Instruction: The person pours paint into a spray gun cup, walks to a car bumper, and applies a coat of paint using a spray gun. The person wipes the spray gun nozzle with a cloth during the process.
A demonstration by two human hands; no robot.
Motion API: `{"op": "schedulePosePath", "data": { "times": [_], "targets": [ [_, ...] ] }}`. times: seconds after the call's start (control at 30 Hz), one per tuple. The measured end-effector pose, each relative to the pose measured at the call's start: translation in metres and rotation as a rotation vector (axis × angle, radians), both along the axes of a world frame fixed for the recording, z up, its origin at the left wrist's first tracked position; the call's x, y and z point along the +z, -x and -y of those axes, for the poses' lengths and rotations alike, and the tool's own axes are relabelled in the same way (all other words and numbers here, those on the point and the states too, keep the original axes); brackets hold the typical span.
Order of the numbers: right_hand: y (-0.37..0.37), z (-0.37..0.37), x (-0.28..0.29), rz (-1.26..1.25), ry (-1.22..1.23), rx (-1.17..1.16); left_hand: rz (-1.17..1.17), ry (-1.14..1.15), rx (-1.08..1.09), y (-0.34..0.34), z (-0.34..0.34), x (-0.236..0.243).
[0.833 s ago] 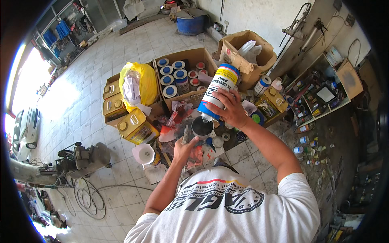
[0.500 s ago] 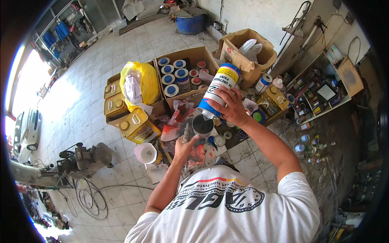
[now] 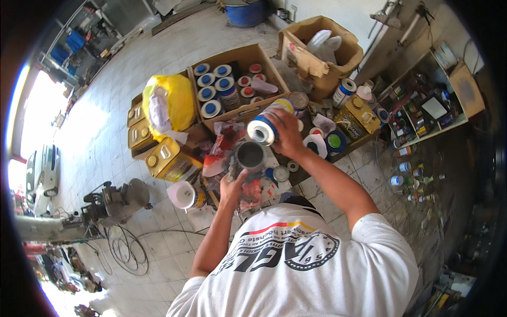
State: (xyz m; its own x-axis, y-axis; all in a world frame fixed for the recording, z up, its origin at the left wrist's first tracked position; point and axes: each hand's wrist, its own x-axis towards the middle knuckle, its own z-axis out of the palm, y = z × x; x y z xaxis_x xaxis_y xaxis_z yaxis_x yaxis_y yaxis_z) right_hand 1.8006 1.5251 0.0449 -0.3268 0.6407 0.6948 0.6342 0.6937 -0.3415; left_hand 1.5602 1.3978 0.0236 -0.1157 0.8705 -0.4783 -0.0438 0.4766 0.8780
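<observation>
My right hand (image 3: 288, 136) is wrapped round a blue, white and yellow paint can (image 3: 262, 129). The can is tilted, its spout end facing back toward me, just above and beyond an open grey cup (image 3: 250, 156). No stream shows between them. My left hand (image 3: 232, 186) grips the near left side of the cup, thumb against its wall. A grey, lumpy thing by those fingers is too unclear to name. Below the cup lies paint-stained red and white paper (image 3: 251, 191). A small round lid (image 3: 281, 173) sits to the cup's right.
A cardboard box (image 3: 240, 112) of blue- and red-capped cans stands beyond. Gold tins (image 3: 171, 158) and a yellow bag (image 3: 179, 103) are on the left, with a white tub (image 3: 182, 195) nearer. To the right are a gold tin (image 3: 355, 117) and a shelf (image 3: 422, 132); a compressor (image 3: 119, 201) stands far left.
My right hand has turned the can from pouring-like tilt over the cup so its spout end now faces me, lifted off the cup. The left hand keeps the cup. The whole view has shifted slightly.
</observation>
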Motion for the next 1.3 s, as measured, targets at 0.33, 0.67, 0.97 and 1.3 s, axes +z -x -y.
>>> {"op": "schedulePosePath", "data": {
  "times": [0.33, 0.67, 0.97, 1.3],
  "targets": [
    [-0.029, -0.074, -0.131, -0.348, 0.560, 0.031, 0.076, 0.018, 0.301, -0.052, 0.008, -0.007],
    [-0.071, -0.089, -0.141, -0.001, 0.556, -0.257, 0.089, 0.031, 0.405, -0.094, 0.015, -0.002],
    [-0.105, -0.099, -0.175, 0.124, 0.801, -0.287, 0.072, -0.026, 0.319, -0.085, 0.009, 0.009],
    [-0.097, -0.053, -0.025, 0.005, 0.316, 0.052, -0.019, -0.010, 0.220, -0.064, 0.002, 0.013]
  ]
}}
